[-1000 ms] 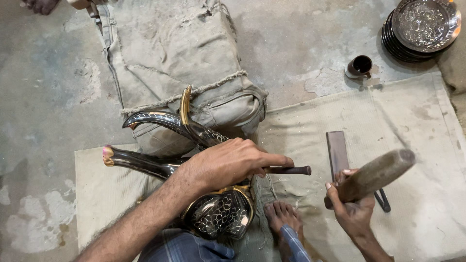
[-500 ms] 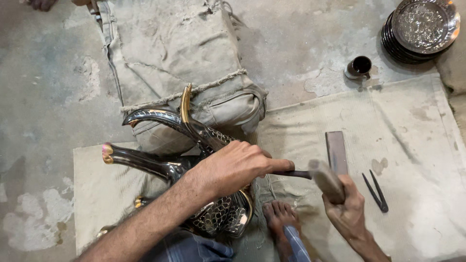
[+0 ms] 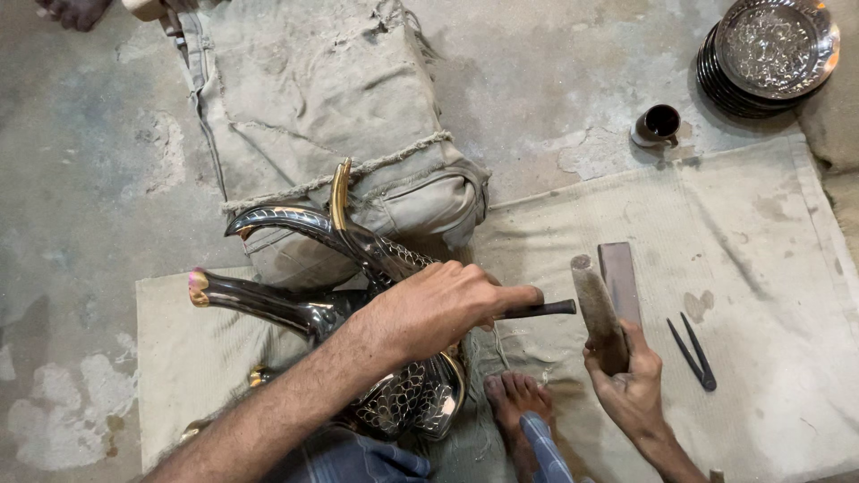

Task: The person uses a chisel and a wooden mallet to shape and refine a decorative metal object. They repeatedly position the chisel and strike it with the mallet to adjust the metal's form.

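Bare foot (image 3: 517, 400) at near centre, toes resting on beige cloth mat (image 3: 761, 268) spread over grey concrete floor. Just left of it, dark engraved metal ewer (image 3: 394, 394) w/ gold trim lies on its side against person's lap; long curved spout (image 3: 259, 302) runs left, curved handle (image 3: 335, 219) arches toward far side.

Left hand (image 3: 438, 309) is closed over ewer's upper body, fingers wrapped round thin dark metal chisel (image 3: 537, 309) whose blunt end sticks out to the right.

Right hand (image 3: 631, 380) grips brown wooden mallet (image 3: 598, 313) by lower end; head is raised, pointing far, just right of chisel end but not touching.

Change: 1 s ago mallet was drawn back and lying across to the right; 0.5 s ago it swung in at chisel end; now it has rebounded upright. Reads as one blow just delivered, chisel held in same spot on ewer, so engraving looks mid-stroke.

Behind mallet, flat dark rectangular bar (image 3: 619, 279) on mat. Right of that, small black dividers (image 3: 693, 353).

Farther off: folded grey canvas bundle (image 3: 313, 98) propping ewer, small dark cup (image 3: 660, 122), stack of embossed metal plates (image 3: 769, 54) at far right.
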